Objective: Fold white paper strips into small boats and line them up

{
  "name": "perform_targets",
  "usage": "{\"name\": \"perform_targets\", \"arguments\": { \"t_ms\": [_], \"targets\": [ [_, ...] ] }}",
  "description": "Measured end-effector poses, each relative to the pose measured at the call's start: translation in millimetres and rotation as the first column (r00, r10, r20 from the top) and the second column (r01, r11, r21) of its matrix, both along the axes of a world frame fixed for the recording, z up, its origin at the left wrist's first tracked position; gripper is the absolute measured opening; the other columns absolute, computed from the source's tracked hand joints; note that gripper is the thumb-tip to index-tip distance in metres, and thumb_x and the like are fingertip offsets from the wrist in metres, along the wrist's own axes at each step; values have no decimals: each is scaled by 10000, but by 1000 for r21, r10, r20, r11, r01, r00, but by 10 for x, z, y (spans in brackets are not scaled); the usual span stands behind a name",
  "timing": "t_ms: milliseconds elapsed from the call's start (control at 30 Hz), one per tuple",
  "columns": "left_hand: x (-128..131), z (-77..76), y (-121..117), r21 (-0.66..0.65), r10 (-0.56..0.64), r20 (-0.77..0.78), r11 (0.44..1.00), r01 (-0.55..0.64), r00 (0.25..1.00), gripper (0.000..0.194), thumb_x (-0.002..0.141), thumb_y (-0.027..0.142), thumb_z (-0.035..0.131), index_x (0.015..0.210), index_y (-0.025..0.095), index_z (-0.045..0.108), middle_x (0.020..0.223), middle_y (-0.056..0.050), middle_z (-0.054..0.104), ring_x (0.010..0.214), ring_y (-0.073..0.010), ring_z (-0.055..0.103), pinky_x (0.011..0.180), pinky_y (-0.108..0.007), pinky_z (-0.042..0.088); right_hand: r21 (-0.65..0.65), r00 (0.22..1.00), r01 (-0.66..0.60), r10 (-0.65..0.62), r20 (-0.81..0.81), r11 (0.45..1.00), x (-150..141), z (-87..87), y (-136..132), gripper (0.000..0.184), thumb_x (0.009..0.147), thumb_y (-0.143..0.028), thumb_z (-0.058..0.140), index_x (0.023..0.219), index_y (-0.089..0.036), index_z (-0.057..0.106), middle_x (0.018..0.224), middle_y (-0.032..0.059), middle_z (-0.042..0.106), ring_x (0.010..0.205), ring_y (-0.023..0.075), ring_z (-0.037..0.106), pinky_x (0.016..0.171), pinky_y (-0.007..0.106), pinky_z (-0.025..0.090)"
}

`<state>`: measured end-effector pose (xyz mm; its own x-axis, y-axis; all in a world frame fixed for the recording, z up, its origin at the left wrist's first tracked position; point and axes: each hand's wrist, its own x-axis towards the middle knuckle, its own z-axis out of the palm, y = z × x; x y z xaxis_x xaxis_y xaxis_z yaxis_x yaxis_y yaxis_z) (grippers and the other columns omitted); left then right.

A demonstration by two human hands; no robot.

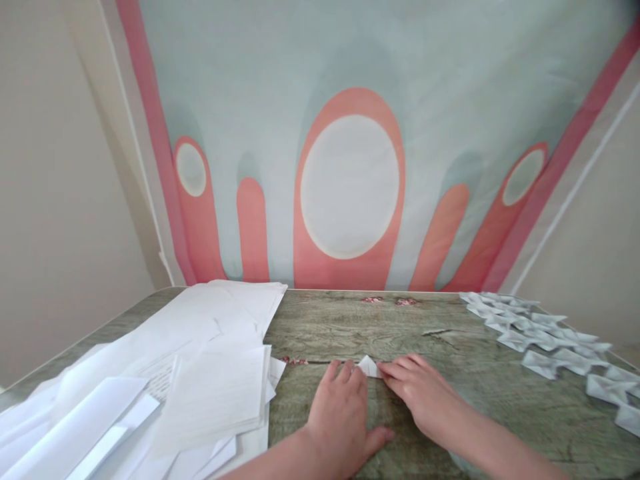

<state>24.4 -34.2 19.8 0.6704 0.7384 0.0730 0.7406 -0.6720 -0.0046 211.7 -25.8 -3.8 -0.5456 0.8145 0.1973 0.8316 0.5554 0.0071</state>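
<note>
A small white piece of folded paper lies on the wooden table between my two hands, with a pointed tip facing away from me. My left hand rests palm down, its fingers stretched forward and the tips at the paper's left edge; the thumb sticks out to the right. On the other side, my right hand has its fingers closed together at the paper's right corner. Part of the paper is hidden by the fingers.
Stacks of white paper sheets and cut square pieces cover the table's left side. Along the right edge, several folded paper pieces stand in rows. Behind the wood-grain tabletop hangs a patterned backdrop.
</note>
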Motion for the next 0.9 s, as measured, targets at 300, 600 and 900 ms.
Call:
{"name": "perform_targets", "arguments": {
  "t_ms": [300,600,900],
  "targets": [
    [15,-2,-28,60,44,-81,997,-40,996,730,813,655,314,1190,75,548,1209,-184,539,1220,-302,359,1024,-435,207,-18,1000,4,-4,6,1000,-4,45,-10,275,854,-93,452,1006,-201,654,1009,51,658,907,190,547,837,328,341],
    [17,-88,-32,124,85,-85,989,-74,993,745,797,678,304,1180,94,565,1216,-187,539,1218,-307,361,1023,-446,174,-24,1000,0,0,11,1000,17,46,-4,284,845,-87,454,995,-214,660,998,46,662,912,181,539,822,318,342],
    [11,-100,-20,128,121,-89,986,-109,989,800,763,703,340,1146,45,585,1183,-225,547,1211,-337,359,1016,-458,213,-63,1000,-2,1,-16,998,33,65,-6,281,835,-77,467,1005,-196,656,1032,45,651,933,183,527,837,324,340]
  ]
}}
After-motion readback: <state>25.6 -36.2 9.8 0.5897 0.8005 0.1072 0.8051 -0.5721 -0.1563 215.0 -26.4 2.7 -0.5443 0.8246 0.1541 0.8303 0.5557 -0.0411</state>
